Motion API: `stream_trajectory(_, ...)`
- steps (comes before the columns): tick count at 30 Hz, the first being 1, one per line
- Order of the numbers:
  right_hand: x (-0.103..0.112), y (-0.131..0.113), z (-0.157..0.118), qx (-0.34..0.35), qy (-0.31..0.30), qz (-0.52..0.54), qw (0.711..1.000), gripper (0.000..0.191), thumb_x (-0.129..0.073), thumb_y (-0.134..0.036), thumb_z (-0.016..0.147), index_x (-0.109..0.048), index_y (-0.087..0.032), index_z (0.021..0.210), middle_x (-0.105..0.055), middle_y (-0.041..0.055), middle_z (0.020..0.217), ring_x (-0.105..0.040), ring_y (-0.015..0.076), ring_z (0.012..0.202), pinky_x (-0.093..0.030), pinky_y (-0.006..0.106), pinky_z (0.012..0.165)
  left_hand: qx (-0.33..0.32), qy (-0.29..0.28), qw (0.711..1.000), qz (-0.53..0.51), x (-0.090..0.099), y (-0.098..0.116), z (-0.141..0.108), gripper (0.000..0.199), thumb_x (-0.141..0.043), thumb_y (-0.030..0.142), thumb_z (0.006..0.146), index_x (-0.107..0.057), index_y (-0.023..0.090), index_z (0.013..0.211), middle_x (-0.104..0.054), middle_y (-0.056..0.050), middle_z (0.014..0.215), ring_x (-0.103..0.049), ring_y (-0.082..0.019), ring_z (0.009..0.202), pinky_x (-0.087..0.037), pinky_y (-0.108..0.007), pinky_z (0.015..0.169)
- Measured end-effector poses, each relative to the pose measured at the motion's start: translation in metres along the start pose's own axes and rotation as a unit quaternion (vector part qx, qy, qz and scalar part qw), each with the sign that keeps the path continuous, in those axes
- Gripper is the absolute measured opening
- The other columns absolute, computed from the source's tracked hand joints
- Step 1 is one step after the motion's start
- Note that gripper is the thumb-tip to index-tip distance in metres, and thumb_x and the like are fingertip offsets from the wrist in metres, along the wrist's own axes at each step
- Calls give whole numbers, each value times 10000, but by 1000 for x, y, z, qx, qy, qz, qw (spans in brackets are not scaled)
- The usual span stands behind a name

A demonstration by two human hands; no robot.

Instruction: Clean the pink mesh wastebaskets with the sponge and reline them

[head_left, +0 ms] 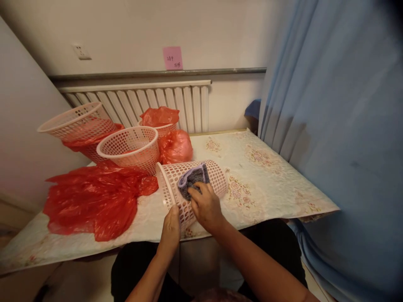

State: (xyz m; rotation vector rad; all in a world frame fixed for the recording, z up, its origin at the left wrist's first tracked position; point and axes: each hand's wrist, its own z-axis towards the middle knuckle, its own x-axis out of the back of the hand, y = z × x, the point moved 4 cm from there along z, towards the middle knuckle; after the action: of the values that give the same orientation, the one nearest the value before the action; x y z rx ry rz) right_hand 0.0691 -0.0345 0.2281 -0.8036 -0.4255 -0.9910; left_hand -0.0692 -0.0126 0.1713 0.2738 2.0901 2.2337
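A pale pink plastic wastebasket [217,178] with a perforated wall lies on its side on the table, its rim facing left. My left hand [171,228] grips it near the rim, thumb on the outside and the other fingers mostly hidden. Against the upper side of the wall, my right hand [206,206] presses a folded grey cloth [194,178] with a lilac border, its fingers curled on it. To the left, a crumpled red plastic bag [97,201] lies spread on the table.
Several more pink wastebaskets [129,142] stand at the back left, some with red bags. A bunched red bag [176,147] sits behind the lying basket. The flowered tablecloth [261,184] reaches a blue curtain [340,126] at right. A radiator [135,98] lines the wall.
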Motion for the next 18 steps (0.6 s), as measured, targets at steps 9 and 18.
stream_trajectory(9, 8, 113, 9, -119, 61, -99, 986, 371, -487, -136, 832, -626, -203, 1169, -553, 103, 1153, -456, 247, 1018, -446, 367, 876, 55, -23, 995, -79, -10, 1, -3, 662, -360, 632, 879, -634, 86, 1136, -697, -159, 1126, -594, -293, 1159, -394, -472, 1054)
stream_trajectory(18, 3, 40, -4, -110, 65, -4, 992, 403, -455, -88, 805, -611, -156, 1171, -540, 125, 1132, -457, 249, 1041, -419, 403, 941, 54, 34, 996, -70, -12, 15, 4, 647, -356, 626, 872, -652, 90, 1081, -726, -151, 1026, -656, -269, 1047, -464, -423, 981)
